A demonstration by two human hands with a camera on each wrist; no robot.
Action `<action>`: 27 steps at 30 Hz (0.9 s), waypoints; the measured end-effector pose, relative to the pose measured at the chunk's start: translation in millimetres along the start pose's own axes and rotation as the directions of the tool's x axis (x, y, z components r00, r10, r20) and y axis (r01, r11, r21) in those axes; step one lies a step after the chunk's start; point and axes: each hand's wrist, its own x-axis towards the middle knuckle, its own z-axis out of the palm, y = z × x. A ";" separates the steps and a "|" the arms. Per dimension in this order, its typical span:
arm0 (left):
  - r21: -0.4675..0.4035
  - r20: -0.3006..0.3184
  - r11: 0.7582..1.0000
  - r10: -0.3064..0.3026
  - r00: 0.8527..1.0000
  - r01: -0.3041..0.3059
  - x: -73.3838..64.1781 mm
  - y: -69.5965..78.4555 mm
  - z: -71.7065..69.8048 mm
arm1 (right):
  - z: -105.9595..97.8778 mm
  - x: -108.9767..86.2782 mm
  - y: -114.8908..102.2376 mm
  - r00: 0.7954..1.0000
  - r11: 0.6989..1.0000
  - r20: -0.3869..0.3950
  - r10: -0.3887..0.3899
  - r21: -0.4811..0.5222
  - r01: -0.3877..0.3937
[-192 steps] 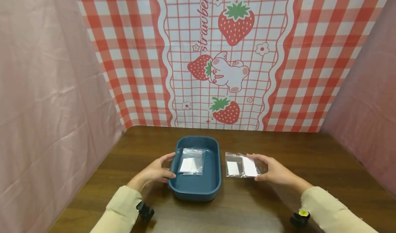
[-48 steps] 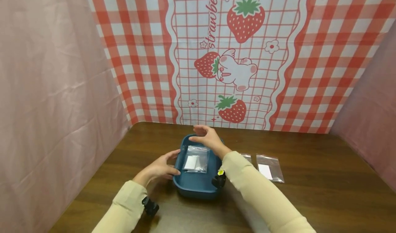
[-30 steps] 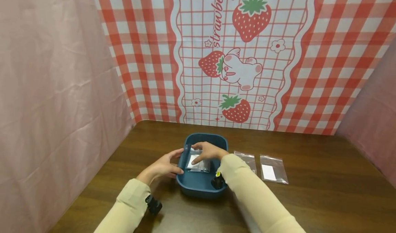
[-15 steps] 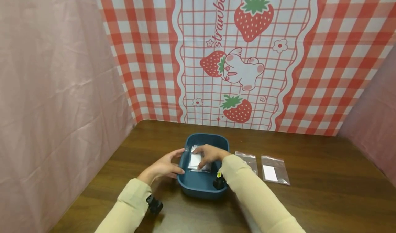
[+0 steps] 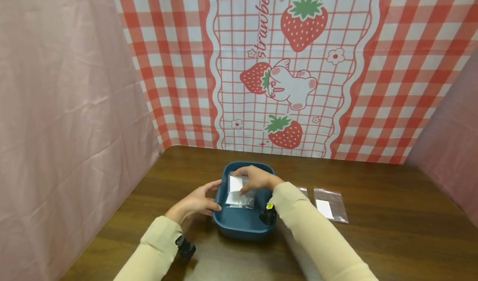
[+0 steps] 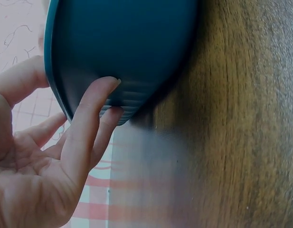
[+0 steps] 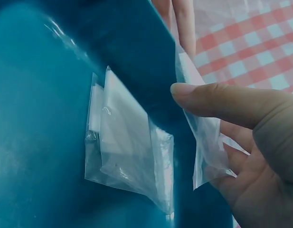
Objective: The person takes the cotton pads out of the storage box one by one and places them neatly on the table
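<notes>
The left hand (image 5: 196,202) grips the wall of the blue tub (image 5: 239,233), as before; the right hand (image 5: 257,178), slightly higher now, pinches a clear packet (image 5: 235,184) over it. Only the right wrist view shows a gap above the lower packets (image 7: 128,135).

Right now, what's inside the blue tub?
At least two clear bags with white inserts lie overlapping in the tub. The right hand holds another bag over them. The upper bag partly covers what's beneath, so I can't give an exact count.
</notes>
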 end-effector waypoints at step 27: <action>-0.009 -0.005 1.000 0.010 1.000 -0.011 -1.7 1.6 6.8 | -3.4 -91.7 -10.1 0.974 0.976 -0.124 -0.187 0.086 0.198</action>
